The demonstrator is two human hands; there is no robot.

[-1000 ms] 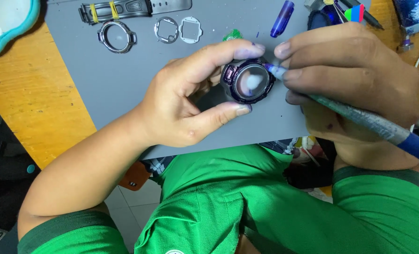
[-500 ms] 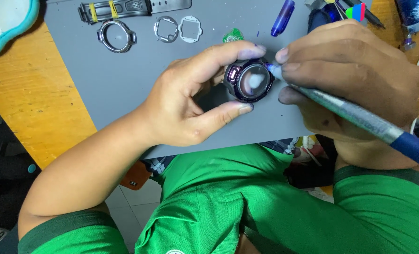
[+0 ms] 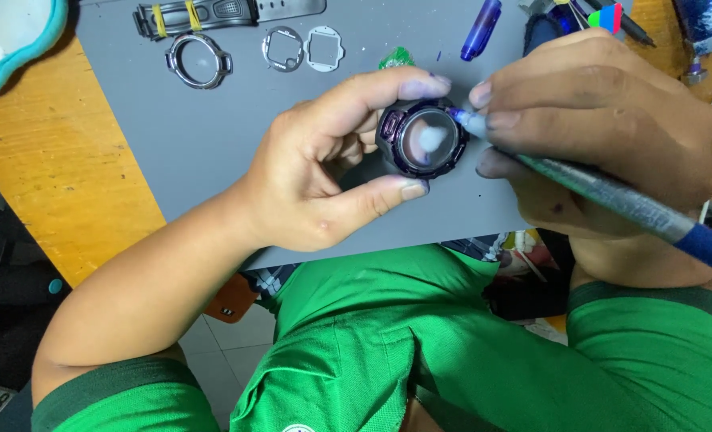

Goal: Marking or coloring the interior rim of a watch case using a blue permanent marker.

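Since the earlier frame little had shifted: left hand pinched the watch case over the mat, right hand gripped the pen, whose tip could slip and scratch the glass.

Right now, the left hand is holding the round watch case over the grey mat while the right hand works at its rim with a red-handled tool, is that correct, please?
Not quite: the tool has a blue handle, not a red one. The head view shows its blue end running off at the right edge. The rest stands: the left hand holds the round watch case over the grey mat, and the right hand works the tool's tip at its rim.
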